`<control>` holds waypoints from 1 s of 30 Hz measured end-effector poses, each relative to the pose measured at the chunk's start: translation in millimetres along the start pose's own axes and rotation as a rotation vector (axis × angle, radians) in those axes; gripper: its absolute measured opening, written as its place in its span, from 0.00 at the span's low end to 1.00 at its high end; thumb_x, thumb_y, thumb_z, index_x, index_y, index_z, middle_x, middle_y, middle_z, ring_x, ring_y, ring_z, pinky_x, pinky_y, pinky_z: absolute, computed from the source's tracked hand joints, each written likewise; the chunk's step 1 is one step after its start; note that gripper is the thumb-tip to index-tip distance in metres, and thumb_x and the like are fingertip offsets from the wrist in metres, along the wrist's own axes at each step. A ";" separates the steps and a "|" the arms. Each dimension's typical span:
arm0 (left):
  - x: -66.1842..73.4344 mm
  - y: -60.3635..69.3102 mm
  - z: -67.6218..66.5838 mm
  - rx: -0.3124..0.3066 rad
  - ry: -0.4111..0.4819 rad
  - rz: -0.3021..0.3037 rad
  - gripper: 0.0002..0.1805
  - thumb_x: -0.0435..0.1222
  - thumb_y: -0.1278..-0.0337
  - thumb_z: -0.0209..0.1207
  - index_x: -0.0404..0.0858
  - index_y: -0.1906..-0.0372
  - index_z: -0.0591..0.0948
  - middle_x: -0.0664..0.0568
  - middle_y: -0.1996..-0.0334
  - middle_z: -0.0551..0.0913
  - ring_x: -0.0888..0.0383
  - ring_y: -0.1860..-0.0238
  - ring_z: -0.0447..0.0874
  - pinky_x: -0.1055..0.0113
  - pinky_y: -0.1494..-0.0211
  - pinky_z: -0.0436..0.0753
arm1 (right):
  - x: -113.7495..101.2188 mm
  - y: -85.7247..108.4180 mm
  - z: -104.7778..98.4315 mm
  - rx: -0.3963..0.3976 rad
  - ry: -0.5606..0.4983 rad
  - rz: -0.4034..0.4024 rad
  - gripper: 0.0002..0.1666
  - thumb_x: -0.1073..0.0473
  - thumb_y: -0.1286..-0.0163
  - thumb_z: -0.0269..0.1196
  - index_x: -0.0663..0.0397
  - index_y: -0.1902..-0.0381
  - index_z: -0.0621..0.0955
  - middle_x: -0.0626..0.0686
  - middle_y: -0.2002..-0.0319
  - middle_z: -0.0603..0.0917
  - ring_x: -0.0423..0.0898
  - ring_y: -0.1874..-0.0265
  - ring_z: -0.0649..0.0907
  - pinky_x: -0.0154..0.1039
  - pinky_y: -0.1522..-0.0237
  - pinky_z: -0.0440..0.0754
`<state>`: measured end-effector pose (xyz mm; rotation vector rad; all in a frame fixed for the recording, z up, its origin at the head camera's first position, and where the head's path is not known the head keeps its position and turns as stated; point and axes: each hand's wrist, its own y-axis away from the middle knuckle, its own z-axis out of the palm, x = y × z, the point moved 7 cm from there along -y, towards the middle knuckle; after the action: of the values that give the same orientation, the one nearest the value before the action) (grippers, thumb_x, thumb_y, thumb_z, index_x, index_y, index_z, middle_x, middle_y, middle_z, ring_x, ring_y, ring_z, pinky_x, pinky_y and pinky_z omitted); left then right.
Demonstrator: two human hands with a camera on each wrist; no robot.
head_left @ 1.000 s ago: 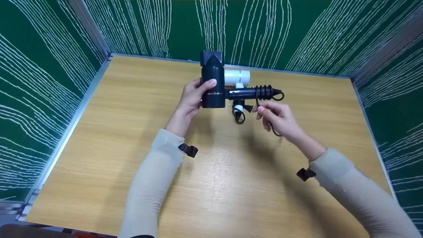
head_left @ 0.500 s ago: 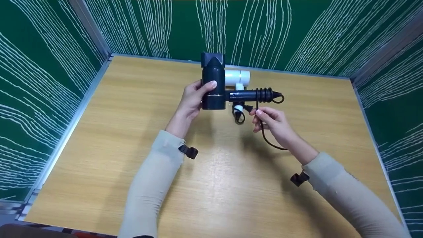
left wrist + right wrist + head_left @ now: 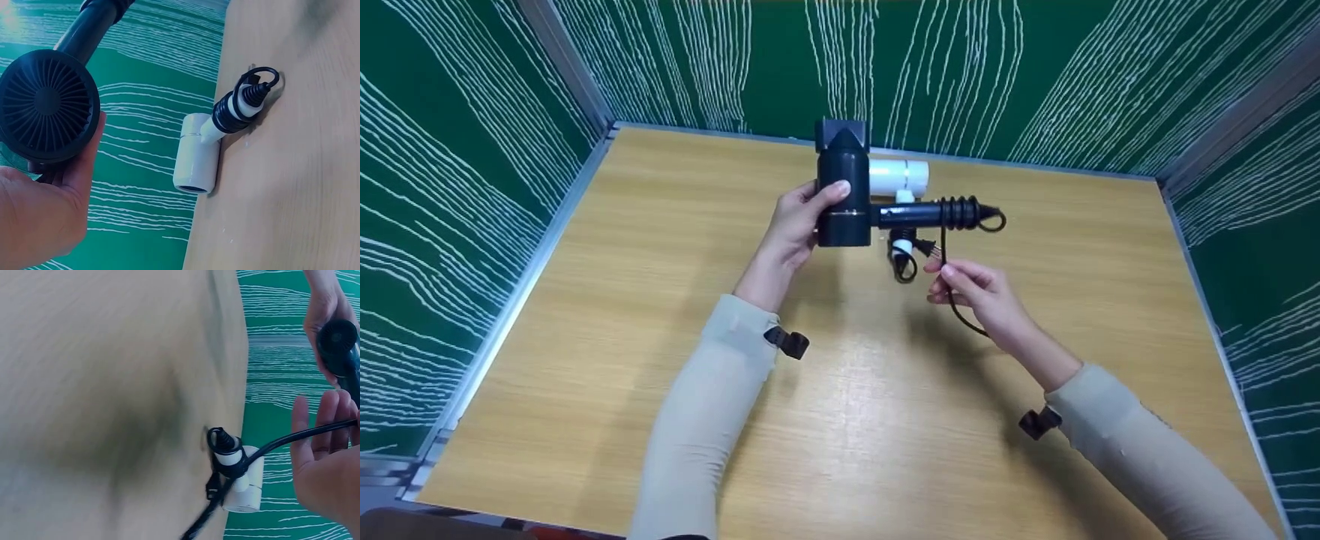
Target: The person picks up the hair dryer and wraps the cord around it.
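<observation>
My left hand grips the barrel of a black hair dryer, thumb on top, holding it above the table. Its handle points right, with the black power cord coiled in several turns around the handle's end. A length of cord runs down from these coils to my right hand, which pinches it between thumb and fingers. The loose cord continues past that palm in the right wrist view. In the left wrist view the dryer's round intake grille faces the camera.
A white hair dryer lies behind the black one near the table's back edge, its own cord wound on its handle. Its black plug sticks out beside it. Green walls with white streaks enclose the wooden table.
My right hand has drawn down and slightly left, so more cord stretches between the handle and my fingers. The left hand and black hair dryer have barely moved.
</observation>
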<state>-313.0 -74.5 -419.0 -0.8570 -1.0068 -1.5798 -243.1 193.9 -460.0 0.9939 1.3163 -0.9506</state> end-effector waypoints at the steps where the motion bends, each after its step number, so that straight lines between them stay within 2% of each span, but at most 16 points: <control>1: 1.1 -0.1 -0.2 0.005 0.006 -0.001 0.30 0.44 0.35 0.70 0.34 0.33 0.80 0.40 0.41 0.84 0.45 0.42 0.83 0.49 0.34 0.81 | 3.6 3.7 -0.1 -0.005 0.021 0.010 0.21 0.60 0.16 0.58 0.75 0.39 0.81 0.54 0.60 0.90 0.50 0.56 0.90 0.45 0.45 0.89; 4: 5.4 -0.9 0.4 0.009 0.025 0.002 0.31 0.45 0.35 0.70 0.35 0.32 0.80 0.40 0.39 0.83 0.45 0.40 0.82 0.48 0.32 0.80 | 16.2 15.9 -1.0 -0.023 0.100 0.046 0.20 0.61 0.16 0.59 0.74 0.39 0.82 0.59 0.57 0.91 0.53 0.53 0.90 0.42 0.44 0.88; 7: 10.1 -1.6 2.1 0.009 0.036 0.010 0.30 0.45 0.35 0.70 0.36 0.32 0.80 0.40 0.39 0.83 0.44 0.40 0.82 0.47 0.32 0.80 | 28.3 26.7 -1.5 -0.042 0.177 0.088 0.19 0.60 0.16 0.59 0.71 0.41 0.84 0.63 0.57 0.90 0.54 0.55 0.90 0.39 0.46 0.88; 12: 13.2 -2.8 5.6 0.000 0.023 0.023 0.29 0.45 0.35 0.70 0.36 0.33 0.81 0.41 0.40 0.84 0.44 0.41 0.83 0.48 0.33 0.81 | 36.8 32.3 0.3 -0.087 0.199 0.127 0.21 0.58 0.15 0.59 0.76 0.42 0.83 0.59 0.63 0.88 0.49 0.62 0.89 0.40 0.52 0.89; 15: 12.0 -2.1 7.0 -0.004 0.024 0.020 0.29 0.45 0.35 0.70 0.37 0.34 0.81 0.41 0.40 0.84 0.45 0.41 0.83 0.48 0.33 0.81 | 37.8 27.9 -1.9 -0.104 0.190 0.153 0.22 0.58 0.15 0.58 0.77 0.42 0.82 0.59 0.63 0.87 0.48 0.63 0.88 0.39 0.55 0.89; 21: 12.5 0.4 11.3 -0.035 0.028 0.030 0.27 0.43 0.36 0.69 0.35 0.35 0.82 0.40 0.42 0.85 0.44 0.42 0.83 0.47 0.34 0.81 | 41.6 14.4 -16.5 -0.102 0.241 0.228 0.21 0.56 0.15 0.59 0.70 0.42 0.84 0.61 0.62 0.86 0.45 0.66 0.87 0.38 0.58 0.88; 30: 8.6 7.7 18.3 -0.114 0.028 0.005 0.29 0.44 0.36 0.68 0.34 0.34 0.81 0.39 0.41 0.84 0.44 0.42 0.83 0.48 0.34 0.81 | 28.9 -20.2 -43.6 -0.162 0.337 0.241 0.21 0.57 0.14 0.56 0.71 0.39 0.82 0.64 0.57 0.86 0.54 0.59 0.87 0.46 0.50 0.90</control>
<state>-306.7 -61.8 -402.7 -0.9114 -0.9008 -1.6532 -274.7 229.4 -489.8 1.1895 1.4841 -0.4992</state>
